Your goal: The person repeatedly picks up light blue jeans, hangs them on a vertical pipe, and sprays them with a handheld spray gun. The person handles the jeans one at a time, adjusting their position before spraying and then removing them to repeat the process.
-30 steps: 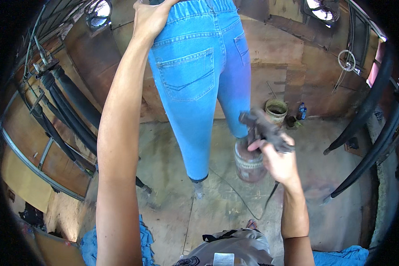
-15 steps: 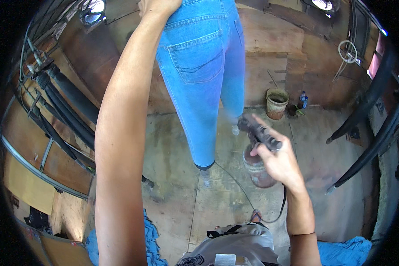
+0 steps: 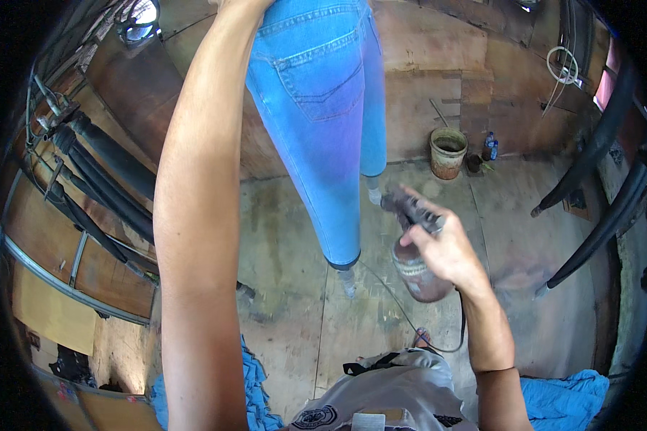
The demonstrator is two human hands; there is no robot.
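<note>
A pair of blue jeans [image 3: 302, 122] hangs upright in front of me, its back pocket facing me and a purple tint on the thigh. Dark rings and pale stubs show below the hems. At the upper edge, my left hand [image 3: 246, 4] is by the waist of the jeans, mostly cut off, its fingers out of view. Wrapped round a dark spray gun [image 3: 412, 208], my right hand [image 3: 446, 248] is closed, right of the lower legs and apart from them. Below the gun is a stained, reddish-brown cup [image 3: 418, 276], and a hose [image 3: 461, 323] runs down from it.
Black padded arms stand at the left [image 3: 111, 190] and right [image 3: 597, 230]. By the far wall are a dirty bucket [image 3: 448, 154] and a blue bottle [image 3: 489, 147]. Blue cloth piles lie at lower left [image 3: 259, 391] and lower right [image 3: 564, 401].
The jeans have swung slightly, the near leg's hem shifting right. The purple tint on the thigh looks stronger. My right hand and spray gun have moved slightly left.
</note>
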